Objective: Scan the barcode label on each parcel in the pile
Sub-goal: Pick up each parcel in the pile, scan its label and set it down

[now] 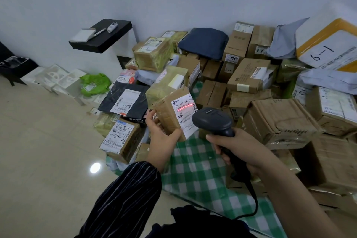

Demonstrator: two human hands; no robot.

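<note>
My left hand [161,131] grips a small brown cardboard parcel [168,114] from below and lifts it above the pile. Its white shipping label [185,114] faces me, and a red scan line crosses the barcode near the label's top. My right hand [235,145] holds the handle of a dark handheld barcode scanner [212,120], whose head points at that label from close on the right. The scanner's black cable hangs down toward my lap.
A big pile of cardboard boxes [278,121] and poly bags lies on a green checked cloth [201,172] against the white wall. A labelled box [120,139] sits at the pile's left edge. A black wall shelf [102,35] holds a pen. Tiled floor [48,160] spreads to the left.
</note>
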